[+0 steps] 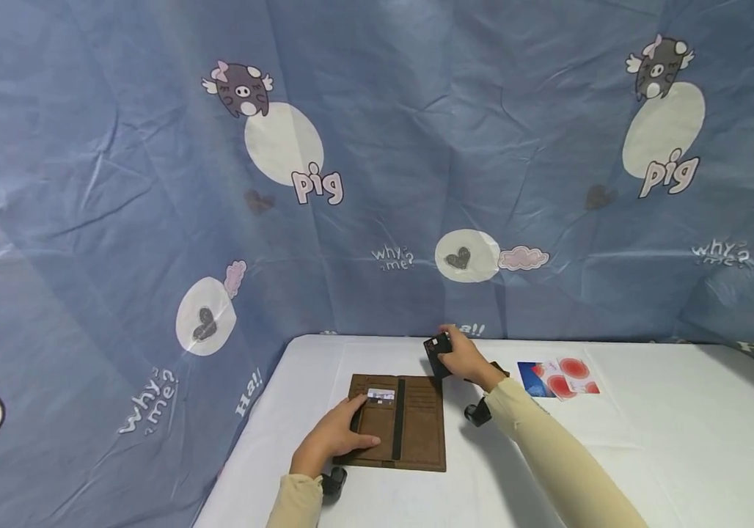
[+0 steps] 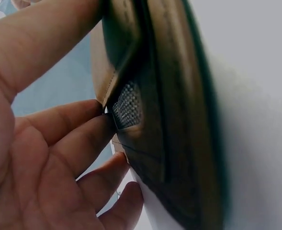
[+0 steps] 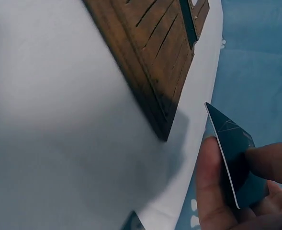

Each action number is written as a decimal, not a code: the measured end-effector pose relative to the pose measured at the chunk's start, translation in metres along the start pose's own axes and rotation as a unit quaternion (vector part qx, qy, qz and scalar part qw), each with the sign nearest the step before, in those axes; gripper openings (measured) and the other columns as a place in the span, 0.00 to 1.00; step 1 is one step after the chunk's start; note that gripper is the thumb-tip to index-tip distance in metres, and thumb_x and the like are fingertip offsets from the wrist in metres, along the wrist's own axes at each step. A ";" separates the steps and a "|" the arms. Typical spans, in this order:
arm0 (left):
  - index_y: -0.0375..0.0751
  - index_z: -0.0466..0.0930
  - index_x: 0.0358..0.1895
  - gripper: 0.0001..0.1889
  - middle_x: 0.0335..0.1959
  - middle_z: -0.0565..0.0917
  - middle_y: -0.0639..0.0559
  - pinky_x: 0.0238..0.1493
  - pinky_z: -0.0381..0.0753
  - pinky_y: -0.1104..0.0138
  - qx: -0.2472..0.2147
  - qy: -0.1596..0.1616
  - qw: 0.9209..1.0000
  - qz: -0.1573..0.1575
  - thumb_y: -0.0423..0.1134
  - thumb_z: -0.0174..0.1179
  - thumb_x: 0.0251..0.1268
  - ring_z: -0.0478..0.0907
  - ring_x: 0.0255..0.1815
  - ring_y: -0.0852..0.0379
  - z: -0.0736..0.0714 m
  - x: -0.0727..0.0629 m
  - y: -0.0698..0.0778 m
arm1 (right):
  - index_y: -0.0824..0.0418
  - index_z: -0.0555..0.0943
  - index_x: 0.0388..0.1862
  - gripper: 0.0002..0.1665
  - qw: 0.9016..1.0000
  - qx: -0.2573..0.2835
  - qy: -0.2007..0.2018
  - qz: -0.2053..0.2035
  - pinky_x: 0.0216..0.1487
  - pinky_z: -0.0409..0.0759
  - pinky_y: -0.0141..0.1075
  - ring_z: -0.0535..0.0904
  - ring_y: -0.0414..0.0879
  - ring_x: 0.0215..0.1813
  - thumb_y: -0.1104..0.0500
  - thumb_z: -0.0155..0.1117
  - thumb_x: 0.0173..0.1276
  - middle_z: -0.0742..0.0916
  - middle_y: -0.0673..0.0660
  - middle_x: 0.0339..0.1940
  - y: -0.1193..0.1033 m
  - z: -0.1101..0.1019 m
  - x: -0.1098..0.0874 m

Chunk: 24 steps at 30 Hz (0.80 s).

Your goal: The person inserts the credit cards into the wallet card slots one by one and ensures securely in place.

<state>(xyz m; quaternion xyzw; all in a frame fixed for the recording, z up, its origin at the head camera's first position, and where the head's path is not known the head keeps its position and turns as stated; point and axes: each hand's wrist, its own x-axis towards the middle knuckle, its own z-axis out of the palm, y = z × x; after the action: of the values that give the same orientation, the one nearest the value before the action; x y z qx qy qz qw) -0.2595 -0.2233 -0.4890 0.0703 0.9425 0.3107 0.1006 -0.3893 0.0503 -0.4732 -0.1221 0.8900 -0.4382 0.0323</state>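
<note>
A brown long wallet (image 1: 419, 440) lies spread out on the white table, with a dark strap down its middle. My left hand (image 1: 334, 436) holds the wallet's left side, thumb over the inner face and fingertips at the edge, as the left wrist view also shows along the wallet's edge (image 2: 174, 96). Close to those fingertips, a small card with a pale picture (image 1: 381, 396) sits in a slot of the left half. Beyond the wallet's top right corner, my right hand (image 1: 466, 358) pinches a black card (image 3: 234, 153) between thumb and fingers, tilted above the table.
Another black card (image 1: 499, 369) lies partly hidden behind the right wrist. Farther right are several overlapping blue and red-and-white cards (image 1: 558, 378). A blue printed cloth (image 1: 377, 183) hangs behind the table and along its left side.
</note>
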 end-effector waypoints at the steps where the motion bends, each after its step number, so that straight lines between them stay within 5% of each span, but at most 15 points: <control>1: 0.37 0.63 0.74 0.46 0.73 0.61 0.25 0.67 0.64 0.35 -0.002 -0.001 1.000 0.001 0.49 0.75 0.53 0.59 0.73 0.25 0.000 0.000 0.000 | 0.65 0.63 0.73 0.37 1.000 0.002 0.005 0.002 0.61 0.76 0.52 0.77 0.61 0.62 0.69 0.58 0.65 0.77 0.71 0.64 0.000 0.002 0.000; 7: 0.36 0.63 0.74 0.47 0.72 0.62 0.24 0.66 0.64 0.35 -0.001 -0.003 1.000 0.001 0.50 0.75 0.53 0.60 0.72 0.25 0.001 -0.001 0.001 | 0.66 0.66 0.70 0.35 0.999 0.032 0.028 0.019 0.58 0.76 0.52 0.78 0.59 0.58 0.71 0.59 0.63 0.78 0.72 0.62 0.003 0.015 0.002; 15: 0.36 0.63 0.73 0.47 0.72 0.62 0.24 0.66 0.66 0.35 0.007 0.009 1.000 -0.004 0.49 0.75 0.52 0.61 0.71 0.26 -0.004 -0.004 0.001 | 0.64 0.67 0.71 0.36 0.992 0.123 0.030 0.019 0.36 0.80 0.37 0.82 0.50 0.41 0.72 0.62 0.63 0.83 0.70 0.50 -0.009 0.039 0.008; 24: 0.36 0.63 0.73 0.47 0.72 0.64 0.27 0.66 0.68 0.38 0.013 0.009 1.000 -0.002 0.50 0.75 0.52 0.64 0.71 0.28 -0.002 0.002 0.003 | 0.69 0.64 0.72 0.38 0.979 0.203 0.023 0.027 0.27 0.75 0.33 0.79 0.47 0.32 0.79 0.48 0.59 0.83 0.72 0.48 -0.019 0.053 0.016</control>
<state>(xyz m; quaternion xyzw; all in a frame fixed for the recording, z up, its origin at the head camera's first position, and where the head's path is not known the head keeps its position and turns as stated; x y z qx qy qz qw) -0.2620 -0.2219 -0.4857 0.0672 0.9474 0.2991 0.0922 -0.3928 -0.0063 -0.4901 -0.0789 0.7860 -0.6113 0.0479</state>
